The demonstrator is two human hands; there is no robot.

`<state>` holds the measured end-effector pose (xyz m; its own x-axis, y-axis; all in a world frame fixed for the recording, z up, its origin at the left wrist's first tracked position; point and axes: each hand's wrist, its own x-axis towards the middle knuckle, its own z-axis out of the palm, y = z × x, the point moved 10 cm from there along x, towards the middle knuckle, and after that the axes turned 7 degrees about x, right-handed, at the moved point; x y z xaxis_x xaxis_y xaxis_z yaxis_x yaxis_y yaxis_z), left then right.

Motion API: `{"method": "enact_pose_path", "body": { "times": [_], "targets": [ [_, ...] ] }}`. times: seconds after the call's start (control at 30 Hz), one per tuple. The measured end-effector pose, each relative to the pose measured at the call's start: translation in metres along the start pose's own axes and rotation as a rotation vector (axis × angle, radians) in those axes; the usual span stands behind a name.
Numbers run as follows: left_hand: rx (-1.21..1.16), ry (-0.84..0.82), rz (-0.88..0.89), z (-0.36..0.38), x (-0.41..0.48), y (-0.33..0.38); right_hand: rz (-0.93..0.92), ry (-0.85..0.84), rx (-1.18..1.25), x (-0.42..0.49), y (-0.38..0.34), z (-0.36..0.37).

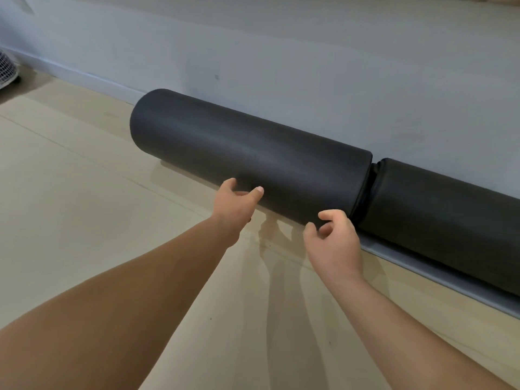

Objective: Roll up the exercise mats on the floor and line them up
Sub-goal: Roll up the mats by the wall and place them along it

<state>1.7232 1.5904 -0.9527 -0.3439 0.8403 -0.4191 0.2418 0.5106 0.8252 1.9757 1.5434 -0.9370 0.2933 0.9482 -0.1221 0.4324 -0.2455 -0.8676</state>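
Two rolled dark grey exercise mats lie end to end along the wall. The left rolled mat (247, 153) is the nearer to me, and its right end meets the right rolled mat (444, 218). My left hand (235, 205) reaches to the front lower side of the left roll, its fingers loosely bent with the thumb tip at the mat's surface. My right hand (333, 237) hovers just in front of that roll's right end, fingers loosely curled and holding nothing.
A pale grey wall (309, 66) with a skirting board runs behind the rolls. A flat grey mat edge (416, 266) shows under the right roll. A white fan guard (7, 70) stands at the far left. Beige floor (84, 178) spreads in front.
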Motion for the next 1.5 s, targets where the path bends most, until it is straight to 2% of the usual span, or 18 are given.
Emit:
{"method": "enact_pose_path", "body": {
  "times": [0.13,0.3,0.4,0.53,0.8,0.97,1.1,1.27,1.37,1.43,1.5],
  "targets": [
    [0.069,-0.029,-0.013,-0.006,-0.011,-0.008,0.053,-0.082,0.011,-0.001,0.002,0.005],
    [0.282,-0.167,-0.009,-0.043,-0.046,-0.028,0.155,-0.510,-0.168,-0.039,-0.008,0.063],
    [0.423,-0.248,0.019,-0.089,-0.081,-0.051,0.048,-0.679,-0.285,-0.071,-0.044,0.098],
    [0.420,-0.251,-0.020,-0.181,-0.137,-0.100,-0.125,-0.751,-0.378,-0.121,-0.101,0.143],
    [0.216,0.032,-0.250,-0.386,-0.240,-0.269,-0.232,-1.175,-0.438,-0.318,-0.187,0.307],
    [0.012,0.199,-0.277,-0.466,-0.283,-0.334,-0.335,-1.317,-0.521,-0.422,-0.224,0.387],
    [-0.053,0.356,-0.335,-0.540,-0.311,-0.381,-0.365,-1.421,-0.569,-0.502,-0.245,0.444],
    [0.012,0.567,-0.349,-0.651,-0.356,-0.415,-0.295,-1.512,-0.523,-0.601,-0.262,0.517],
    [0.117,0.781,-0.347,-0.725,-0.409,-0.433,-0.236,-1.578,-0.489,-0.663,-0.260,0.548],
    [0.244,0.952,-0.432,-0.767,-0.457,-0.457,-0.216,-1.623,-0.492,-0.700,-0.251,0.557],
    [0.374,0.969,-0.570,-0.785,-0.493,-0.487,-0.223,-1.661,-0.511,-0.730,-0.239,0.561]
  ]
}}
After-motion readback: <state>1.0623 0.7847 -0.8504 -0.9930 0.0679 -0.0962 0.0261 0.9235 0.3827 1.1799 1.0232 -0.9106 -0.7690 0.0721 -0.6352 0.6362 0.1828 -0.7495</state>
